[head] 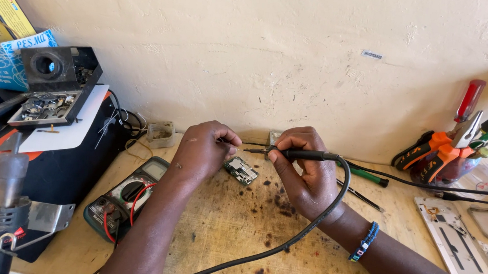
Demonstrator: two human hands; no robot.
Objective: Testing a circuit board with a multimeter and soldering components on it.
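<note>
My right hand (305, 169) grips a black soldering iron (305, 154) whose thin tip points left toward my left hand. Its black cable (306, 231) loops down across the bench. My left hand (205, 150) is closed with thumb and fingers pinched near the iron's tip; what it pinches is too small to make out. A small green circuit board (241, 170) lies flat on the stained wooden bench (232, 232) just below and between both hands.
A multimeter (130, 195) with red leads lies at the left. A hot-air tool (0, 207) and a black box carrying a parts tray (45, 108) stand further left. Pliers and screwdrivers fill a holder (452, 155) at right, beside a white phone frame (457, 243).
</note>
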